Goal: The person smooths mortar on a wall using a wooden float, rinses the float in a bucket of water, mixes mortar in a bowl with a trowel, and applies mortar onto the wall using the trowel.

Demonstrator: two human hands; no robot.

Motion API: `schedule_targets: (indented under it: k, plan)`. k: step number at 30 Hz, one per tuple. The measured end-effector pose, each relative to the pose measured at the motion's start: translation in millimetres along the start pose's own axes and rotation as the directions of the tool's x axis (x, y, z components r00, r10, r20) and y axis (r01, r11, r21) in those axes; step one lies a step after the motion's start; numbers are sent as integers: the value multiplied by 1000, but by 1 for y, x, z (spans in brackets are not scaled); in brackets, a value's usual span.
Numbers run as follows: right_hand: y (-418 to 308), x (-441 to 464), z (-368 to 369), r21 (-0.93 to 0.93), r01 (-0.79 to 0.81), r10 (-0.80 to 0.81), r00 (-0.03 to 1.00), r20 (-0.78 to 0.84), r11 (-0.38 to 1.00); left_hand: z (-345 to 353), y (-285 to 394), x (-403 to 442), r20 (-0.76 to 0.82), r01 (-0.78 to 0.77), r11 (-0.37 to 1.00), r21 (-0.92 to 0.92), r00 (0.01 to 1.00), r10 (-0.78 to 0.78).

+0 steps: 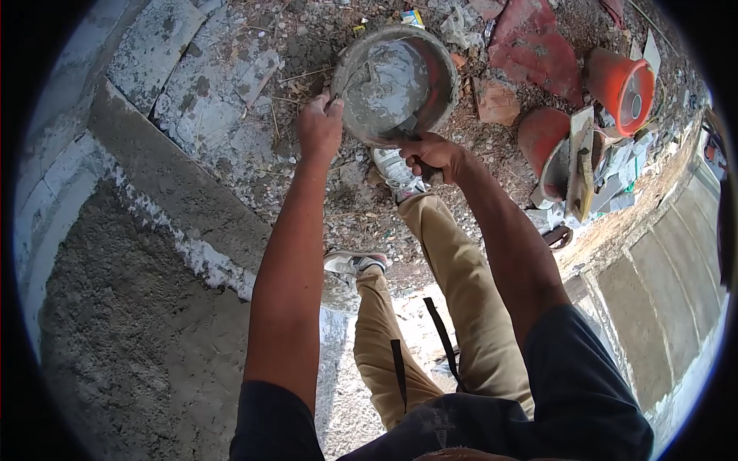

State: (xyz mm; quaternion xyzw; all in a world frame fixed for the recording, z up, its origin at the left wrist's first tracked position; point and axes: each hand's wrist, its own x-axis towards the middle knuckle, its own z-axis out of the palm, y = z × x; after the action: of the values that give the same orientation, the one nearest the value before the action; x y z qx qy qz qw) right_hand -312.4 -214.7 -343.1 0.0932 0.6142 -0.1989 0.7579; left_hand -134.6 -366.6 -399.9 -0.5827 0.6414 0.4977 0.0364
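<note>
A round mortar basin (449,73) with a crusted rim sits on the rubble ground in front of my feet. Wet grey mortar (388,77) lies inside it. My left hand (319,127) is closed on the basin's left rim, thumb and fingers pinching the edge. At the near right side, my right hand (432,154) is wrapped round the handle of a trowel (407,124). The trowel's dark blade reaches over the near rim into the basin; how deep it sits in the mortar I cannot tell.
To the right stand an orange bucket (619,92) and a tilted red bucket (542,132), with a wooden float (582,180) against it. A broken brick (496,101) and red sheeting (534,50) lie nearby. A low plastered ledge (184,184) runs along the left.
</note>
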Motion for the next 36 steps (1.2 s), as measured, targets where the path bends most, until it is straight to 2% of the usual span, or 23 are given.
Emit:
schedule_targets:
  k: [2,3,6,7,8,9,10,11,12,14,15,18,19,21,22,23,26,27,30,31,33,35,36]
  plan:
    - [6,19,16,364,-20,-59,977,206,931,9,-17,0,-17,15,999,-49,1000,-16]
    - [-5,10,20,465,-77,-79,949,307,882,7,-14,-6,-14,48,996,-71,999,-49]
    - [-16,-7,28,470,46,-181,952,246,881,3,-4,-20,9,129,977,-170,992,-129]
    - [-24,-22,27,379,92,-178,964,199,921,7,-12,-22,34,151,963,-222,988,-147]
    - [-32,-32,24,84,158,-166,981,104,984,12,-20,-23,58,172,945,-277,985,-162]
    - [-40,-40,21,-228,182,-185,983,6,957,14,-21,-24,54,161,924,-347,987,-152]
    - [-45,-45,18,-520,156,-232,969,-85,840,15,-22,-23,44,177,933,-312,984,-172]
    - [-39,-41,18,-818,114,-442,879,-182,564,16,-23,-22,33,193,940,-281,981,-192]
    - [-37,-36,20,-870,49,-470,856,-216,490,15,-19,-22,22,211,946,-247,977,-212]
    - [-33,-17,30,-936,-85,-530,805,-266,341,9,-11,-24,101,242,914,-325,970,-221]
    - [-30,-10,41,-948,-89,-517,821,-243,305,8,-11,-24,139,257,897,-359,965,-221]
    - [-20,-24,29,-977,-82,-489,856,-171,198,9,-12,-25,47,205,934,-291,979,-200]
    - [-16,-34,19,-980,-69,-495,855,-155,187,7,-9,-27,36,181,927,-328,983,-179]
    - [-18,-65,14,-958,-85,-489,846,-215,273,3,-1,-32,11,129,906,-403,991,-136]
    - [-21,-76,11,-944,-94,-485,839,-246,316,2,3,-36,14,159,894,-419,986,-168]
    - [-11,-72,3,-927,17,-594,771,-227,375,1,8,-41,21,188,882,-432,980,-198]
    - [-23,-51,11,-865,235,-694,701,-164,443,6,15,-57,59,264,869,-419,963,-264]
    - [-24,-40,13,-888,271,-705,705,-81,372,7,13,-59,71,288,869,-403,956,-285]
    - [-9,-33,16,-924,213,-646,762,-47,319,9,-1,-62,126,314,839,-445,949,-288]
    - [-16,-53,17,-934,150,-610,788,-85,324,6,1,-60,96,296,857,-422,954,-283]
    - [-10,-63,7,-909,54,-613,754,-234,413,2,1,-49,42,266,885,-381,962,-271]
    - [-6,-51,-9,-871,13,-623,704,-341,491,9,-18,-16,91,158,904,-398,987,-132]
    - [-4,-41,-14,-902,-54,-583,746,-321,428,13,-26,2,114,103,906,-410,992,-61]
